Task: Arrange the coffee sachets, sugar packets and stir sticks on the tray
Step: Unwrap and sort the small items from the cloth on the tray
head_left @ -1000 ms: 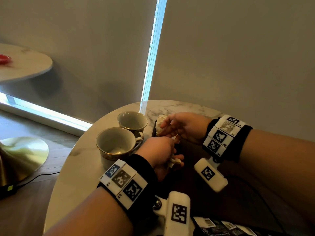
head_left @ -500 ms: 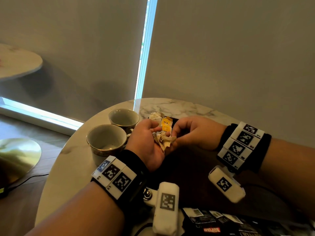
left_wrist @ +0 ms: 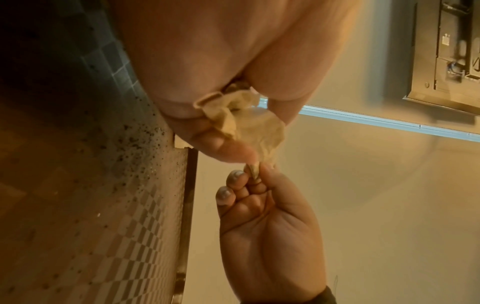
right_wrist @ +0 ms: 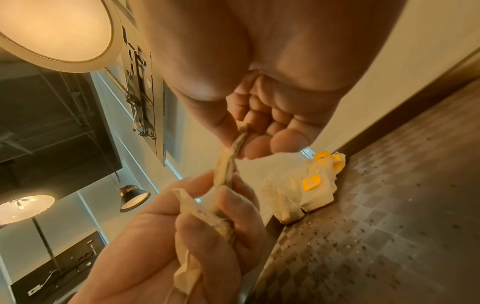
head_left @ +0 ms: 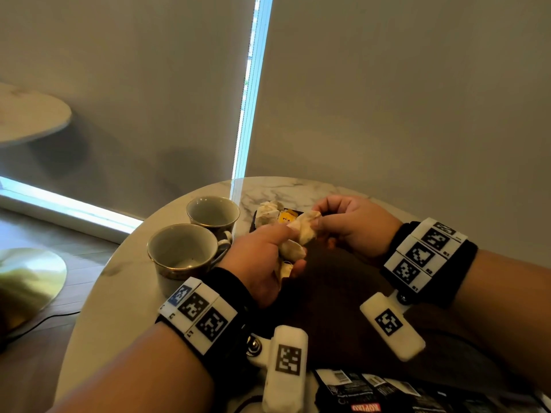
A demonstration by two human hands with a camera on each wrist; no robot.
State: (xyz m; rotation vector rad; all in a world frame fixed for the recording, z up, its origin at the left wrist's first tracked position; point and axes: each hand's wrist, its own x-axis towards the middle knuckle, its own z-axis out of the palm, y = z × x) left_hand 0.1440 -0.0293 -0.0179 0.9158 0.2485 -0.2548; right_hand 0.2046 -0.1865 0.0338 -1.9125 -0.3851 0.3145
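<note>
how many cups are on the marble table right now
2. The nearer cup stands at the table's left side, just left of the left hand. The farther cup stands right behind it, beside the dark tray. More could be hidden behind the arms.

Left hand (head_left: 262,260) and right hand (head_left: 354,225) raised close together, fingers (right_wrist: 262,148) pinched.
</note>
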